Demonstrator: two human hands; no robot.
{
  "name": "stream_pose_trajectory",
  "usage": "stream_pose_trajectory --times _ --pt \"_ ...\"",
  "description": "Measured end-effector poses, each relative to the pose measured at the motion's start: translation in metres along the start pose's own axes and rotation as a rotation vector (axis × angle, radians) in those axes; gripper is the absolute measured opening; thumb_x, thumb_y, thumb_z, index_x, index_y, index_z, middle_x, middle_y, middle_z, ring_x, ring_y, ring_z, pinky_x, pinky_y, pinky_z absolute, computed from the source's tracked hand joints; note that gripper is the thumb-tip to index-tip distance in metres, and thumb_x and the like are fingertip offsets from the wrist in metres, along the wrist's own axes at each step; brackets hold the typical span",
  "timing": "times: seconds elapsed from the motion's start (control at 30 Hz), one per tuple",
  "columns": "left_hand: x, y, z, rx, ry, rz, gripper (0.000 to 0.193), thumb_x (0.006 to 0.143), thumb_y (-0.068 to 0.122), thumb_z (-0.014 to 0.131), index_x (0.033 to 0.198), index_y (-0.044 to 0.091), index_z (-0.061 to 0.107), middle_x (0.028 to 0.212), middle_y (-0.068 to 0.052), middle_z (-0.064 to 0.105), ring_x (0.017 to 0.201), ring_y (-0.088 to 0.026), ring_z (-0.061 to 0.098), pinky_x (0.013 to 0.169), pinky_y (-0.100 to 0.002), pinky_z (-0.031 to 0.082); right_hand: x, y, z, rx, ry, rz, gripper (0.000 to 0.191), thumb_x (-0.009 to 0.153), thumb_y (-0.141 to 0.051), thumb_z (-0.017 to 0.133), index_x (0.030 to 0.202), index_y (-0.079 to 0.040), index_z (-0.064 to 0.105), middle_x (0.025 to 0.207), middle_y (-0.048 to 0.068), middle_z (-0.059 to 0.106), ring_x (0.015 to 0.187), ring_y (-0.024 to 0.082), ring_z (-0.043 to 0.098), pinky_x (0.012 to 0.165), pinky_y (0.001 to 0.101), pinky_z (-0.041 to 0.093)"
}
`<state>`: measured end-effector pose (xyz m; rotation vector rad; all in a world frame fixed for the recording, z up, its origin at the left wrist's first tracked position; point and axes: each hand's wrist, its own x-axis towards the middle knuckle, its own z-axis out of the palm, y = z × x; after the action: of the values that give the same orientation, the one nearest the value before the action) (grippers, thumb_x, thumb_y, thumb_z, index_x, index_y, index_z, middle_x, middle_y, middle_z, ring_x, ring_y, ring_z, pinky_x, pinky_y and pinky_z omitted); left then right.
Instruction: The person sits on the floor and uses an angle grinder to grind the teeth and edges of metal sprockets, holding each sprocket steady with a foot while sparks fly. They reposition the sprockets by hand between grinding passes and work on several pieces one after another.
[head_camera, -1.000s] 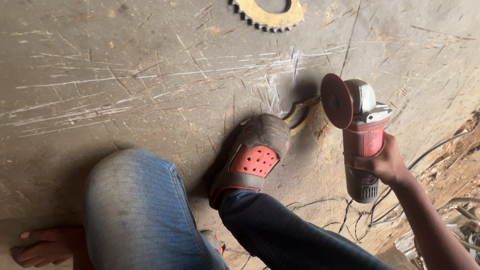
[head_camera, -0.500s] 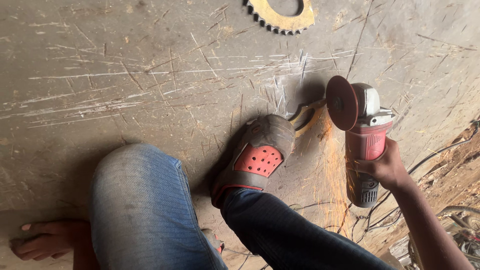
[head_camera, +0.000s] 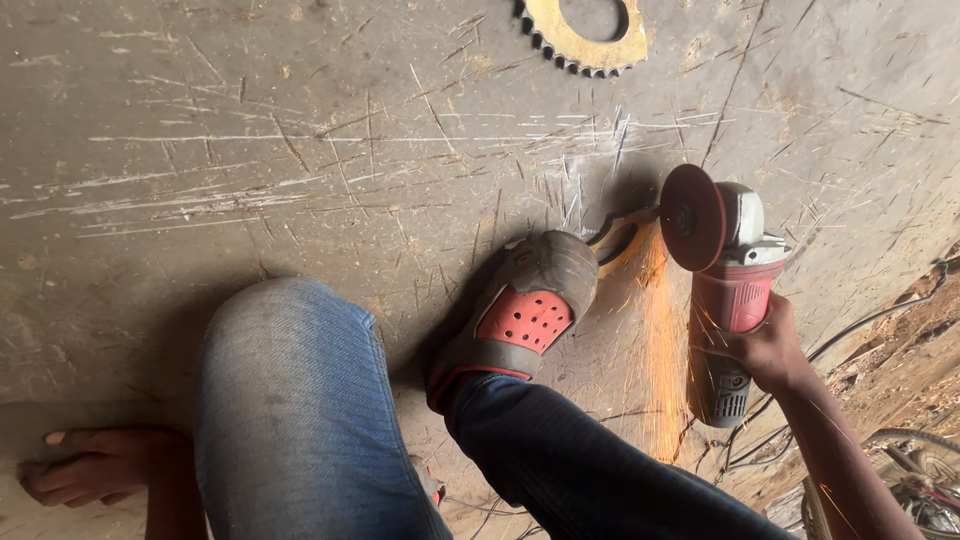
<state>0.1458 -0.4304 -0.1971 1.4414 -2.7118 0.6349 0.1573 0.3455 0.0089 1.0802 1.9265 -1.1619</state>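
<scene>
Orange sparks (head_camera: 662, 350) now spray toward the near side from where the red-brown disc (head_camera: 692, 217) of the angle grinder (head_camera: 728, 300) meets the small yellowish metal piece (head_camera: 622, 237); a second ago no sparks showed and the disc hung just clear, so cutting contact looks to have begun. Right hand (head_camera: 762, 347) has its fingers wrapped tight round the grinder's red body, right of centre. Metal piece lies on the scratched grey floor (head_camera: 300, 170), pinned at its left end under the toe of the red-and-grey shoe (head_camera: 520, 310). Left hand (head_camera: 95, 465) rests flat on the floor at near left, beside the jeans-clad knee (head_camera: 290, 400), fingers spread, holding nothing. Toothed yellow sprocket (head_camera: 585, 30) lies far, well apart. Cables (head_camera: 880, 315) at right edge.
</scene>
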Motion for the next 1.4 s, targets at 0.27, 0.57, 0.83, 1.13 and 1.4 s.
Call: stream_pose_trajectory --times 0.27,0.57,0.83,1.13,1.4 --pt "-0.002 -0.002 -0.002 0.009 -0.104 -0.057 0.069 0.115 0.062 0.014 0.155 0.010 0.035 0.147 -0.009 0.041 0.129 -0.025 0.053 0.094 -0.050 0.050 -0.001 0.001 0.011 -0.023 0.088 0.102 0.052 0.056 0.001 0.082 0.104 0.002 0.065 0.091 0.011 0.072 0.076 0.019 0.070 0.069 0.0359 0.060" --pt "-0.002 -0.001 -0.006 -0.006 -0.127 -0.072 0.072 0.116 0.065 0.013 0.158 0.010 0.032 0.151 -0.009 0.038 0.129 -0.026 0.051 0.096 -0.050 0.049 -0.005 0.003 0.011 -0.007 0.068 0.048 0.040 0.060 0.001 0.081 0.098 0.005 0.069 0.088 0.012 0.073 0.074 0.019 0.070 0.067 0.0355 0.059" --pt "-0.002 -0.003 -0.007 -0.061 -0.112 -0.062 0.070 0.115 0.061 0.014 0.158 0.009 0.031 0.153 -0.010 0.038 0.131 -0.029 0.050 0.098 -0.052 0.047 -0.010 -0.006 0.017 -0.009 0.089 0.105 0.039 0.060 0.001 0.079 0.098 0.005 0.069 0.086 0.013 0.074 0.073 0.020 0.071 0.066 0.0355 0.060" --pt "-0.002 -0.001 -0.010 -0.105 -0.073 -0.064 0.066 0.116 0.061 0.019 0.156 0.011 0.035 0.150 -0.010 0.041 0.130 -0.029 0.051 0.098 -0.054 0.047 -0.008 0.008 0.015 -0.076 0.118 0.109 0.039 0.063 0.002 0.079 0.101 0.004 0.069 0.088 0.012 0.073 0.074 0.018 0.068 0.065 0.0350 0.057" --pt "-0.002 -0.004 -0.008 -0.014 -0.060 0.011 0.067 0.115 0.056 0.016 0.156 0.008 0.034 0.150 -0.011 0.042 0.126 -0.026 0.054 0.092 -0.050 0.050 -0.012 0.009 0.016 0.023 0.087 0.132 0.041 0.063 0.005 0.080 0.101 0.007 0.068 0.090 0.012 0.072 0.075 0.021 0.068 0.064 0.0367 0.058"
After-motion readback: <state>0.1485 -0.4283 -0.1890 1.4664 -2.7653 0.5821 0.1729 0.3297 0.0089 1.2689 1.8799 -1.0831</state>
